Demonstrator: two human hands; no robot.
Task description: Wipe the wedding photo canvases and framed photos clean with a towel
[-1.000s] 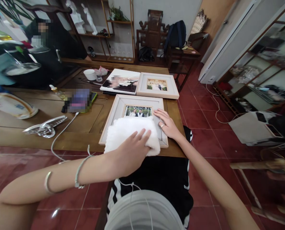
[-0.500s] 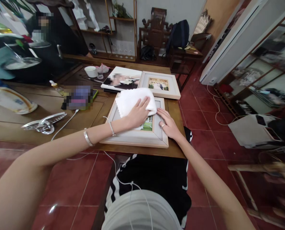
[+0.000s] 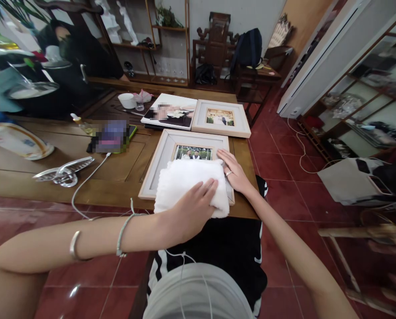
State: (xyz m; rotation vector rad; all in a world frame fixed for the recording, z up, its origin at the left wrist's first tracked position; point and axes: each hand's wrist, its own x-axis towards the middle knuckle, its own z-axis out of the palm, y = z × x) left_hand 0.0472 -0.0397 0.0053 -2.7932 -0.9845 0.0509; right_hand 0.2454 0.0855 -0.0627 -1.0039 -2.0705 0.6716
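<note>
A pale wooden picture frame (image 3: pixel 164 153) with a photo of a couple lies flat near the front edge of the wooden table (image 3: pixel 111 177). My left hand (image 3: pixel 191 210) presses a white fluffy cloth (image 3: pixel 184 179) onto the frame's near half, fingers stretched flat on it. Beside the cloth, my right hand (image 3: pixel 234 173), with a ring on one finger, rests flat on the frame's right border.
Behind the frame lie a second framed photo (image 3: pixel 221 117) and an unframed print (image 3: pixel 169 110). To the left are a phone (image 3: pixel 111 137) with a white cable, a small bottle (image 3: pixel 81 124), a shiny metal piece (image 3: pixel 63 170) and a plate (image 3: pixel 14 141). A white cup (image 3: pixel 127 101) stands further back.
My left hand has drawn the cloth from the frame's far edge back to its near edge, uncovering the photo. My right hand has stayed on the right border.
</note>
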